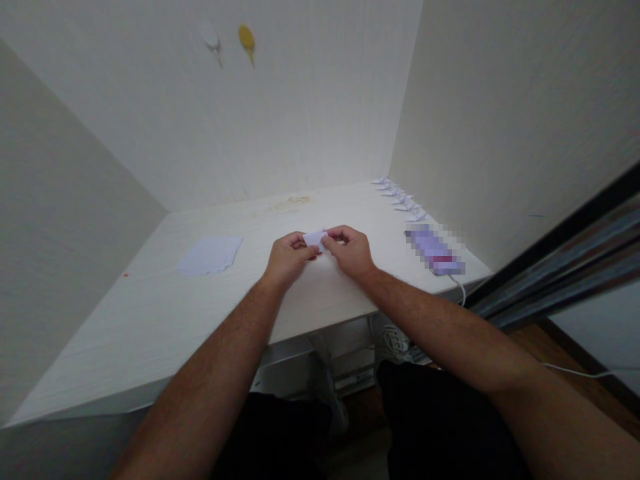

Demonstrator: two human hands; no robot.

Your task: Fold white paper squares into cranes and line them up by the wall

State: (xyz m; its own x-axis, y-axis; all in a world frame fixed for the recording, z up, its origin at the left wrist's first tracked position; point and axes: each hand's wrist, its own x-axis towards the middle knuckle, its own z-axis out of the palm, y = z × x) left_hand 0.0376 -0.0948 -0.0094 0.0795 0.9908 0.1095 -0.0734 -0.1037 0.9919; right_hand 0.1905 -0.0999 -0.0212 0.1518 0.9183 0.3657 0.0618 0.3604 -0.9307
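A small folded piece of white paper [314, 238] is held up between my two hands over the middle of the desk. My left hand [289, 257] pinches its left and lower edge, thumb in front. On the other side, my right hand [351, 250] grips the right edge between thumb and fingers. The fingertips behind the paper are partly hidden. To the left lies a stack of white paper sheets [210, 255]. Several folded paper cranes [400, 199] stand in a row by the right wall.
A phone [434, 250], its screen blurred out, lies at the desk's right edge with a white cable [463, 291] attached. The white desk [150, 320] is walled on three sides. A white hook [210, 35] and a yellow hook [246, 37] are on the back wall.
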